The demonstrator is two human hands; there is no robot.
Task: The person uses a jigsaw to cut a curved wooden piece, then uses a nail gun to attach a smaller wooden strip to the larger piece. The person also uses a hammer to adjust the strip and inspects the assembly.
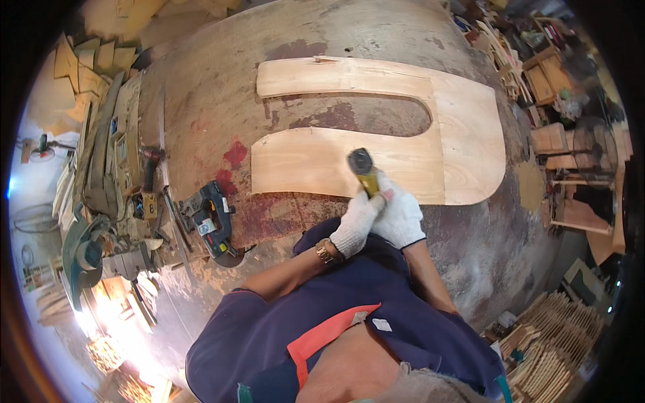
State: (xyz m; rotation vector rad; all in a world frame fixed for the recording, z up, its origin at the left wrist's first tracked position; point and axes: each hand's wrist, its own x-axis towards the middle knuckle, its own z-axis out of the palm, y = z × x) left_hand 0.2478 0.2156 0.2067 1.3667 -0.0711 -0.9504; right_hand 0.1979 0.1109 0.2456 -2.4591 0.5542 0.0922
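Observation:
In front of my chest, both hands in white knitted gloves come together around a yellow tool with a black rounded end (363,168); its exact kind does not show. My left hand (355,227) is closed at its lower end, a watch on the wrist. Against it, my right hand (402,216) is closed around the same tool, most fingers hidden from view. The black end sits above the near arm of a large U-shaped plywood panel (470,134), which lies flat on the worn tabletop (208,101). Whether the tool touches the wood, I cannot tell.
On the left lie a dark power tool resembling a jigsaw (213,218) and a red-and-black cordless drill (152,164). A green bench saw (82,255) stands beyond them. Wooden offcuts (547,74) fill the right side; stacked wood strips (547,356) sit at the lower right.

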